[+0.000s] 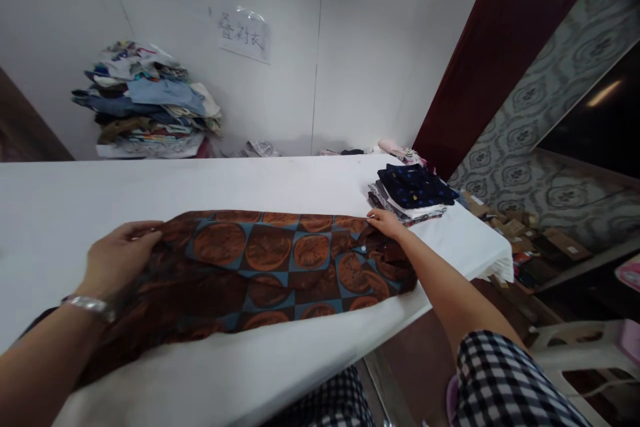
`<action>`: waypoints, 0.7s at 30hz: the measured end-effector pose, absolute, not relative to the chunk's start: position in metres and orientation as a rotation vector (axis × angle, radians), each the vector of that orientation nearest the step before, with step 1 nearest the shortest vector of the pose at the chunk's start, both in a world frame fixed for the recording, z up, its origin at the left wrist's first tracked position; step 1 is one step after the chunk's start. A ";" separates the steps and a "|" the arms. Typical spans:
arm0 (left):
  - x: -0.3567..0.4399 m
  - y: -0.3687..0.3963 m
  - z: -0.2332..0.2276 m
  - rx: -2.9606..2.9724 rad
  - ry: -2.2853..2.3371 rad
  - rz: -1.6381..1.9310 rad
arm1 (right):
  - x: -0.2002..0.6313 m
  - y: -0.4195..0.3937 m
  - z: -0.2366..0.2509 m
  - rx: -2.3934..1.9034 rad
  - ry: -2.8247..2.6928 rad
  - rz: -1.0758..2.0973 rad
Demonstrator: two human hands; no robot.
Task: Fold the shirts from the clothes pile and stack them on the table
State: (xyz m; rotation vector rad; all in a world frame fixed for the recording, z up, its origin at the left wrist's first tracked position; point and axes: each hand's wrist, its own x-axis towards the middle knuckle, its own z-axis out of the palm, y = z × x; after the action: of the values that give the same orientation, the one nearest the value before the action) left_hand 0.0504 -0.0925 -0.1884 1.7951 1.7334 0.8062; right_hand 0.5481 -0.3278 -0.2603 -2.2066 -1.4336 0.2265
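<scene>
A brown shirt with orange circles and blue squares lies stretched sideways over the white table, partly folded lengthwise. My left hand pinches its far edge at the left end, thumb and fingers together. At the right end, by the collar and a pale button, my right hand grips the far edge between its fingers. Some of the shirt's left part hangs down behind my left forearm, and that stretch is partly hidden. Just beyond my right hand sits a stack of folded shirts, a dark blue spotted one on top.
A tall heap of clothes stands at the back left of the white table. Behind it, a paper sign is fixed to the wall. Cardboard boxes lie beyond the table's right end, and a white plastic stool stands at lower right.
</scene>
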 end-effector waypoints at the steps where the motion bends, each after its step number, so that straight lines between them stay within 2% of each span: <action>1: 0.050 -0.084 -0.197 1.900 1.743 0.664 | 0.546 -0.326 -0.262 -2.264 -1.437 0.177; 4: 0.045 -0.064 -0.219 2.173 1.673 0.295 | 0.540 -0.321 -0.264 -2.384 -1.442 0.058; 6: 0.042 -0.060 -0.224 2.274 1.677 0.206 | 0.537 -0.318 -0.263 -2.419 -1.455 0.036; 11: 0.051 -0.076 -0.206 2.430 1.711 0.155 | 0.533 -0.318 -0.258 -2.408 -1.455 0.038; 16: 0.079 -0.086 -0.211 2.752 1.312 0.475 | 0.530 -0.316 -0.259 -2.396 -1.484 -0.024; 18: 0.085 -0.086 -0.224 2.771 1.207 0.383 | 0.530 -0.316 -0.259 -2.417 -1.501 -0.034; 21: 0.083 -0.082 -0.248 2.581 1.318 0.192 | 0.529 -0.317 -0.261 -2.390 -1.465 -0.152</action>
State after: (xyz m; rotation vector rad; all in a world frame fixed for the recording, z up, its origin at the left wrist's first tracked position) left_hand 0.0832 -0.0824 -0.2476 2.5810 1.3185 0.1921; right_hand 0.5286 -0.3175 -0.2611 -2.3895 -1.4647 -0.1515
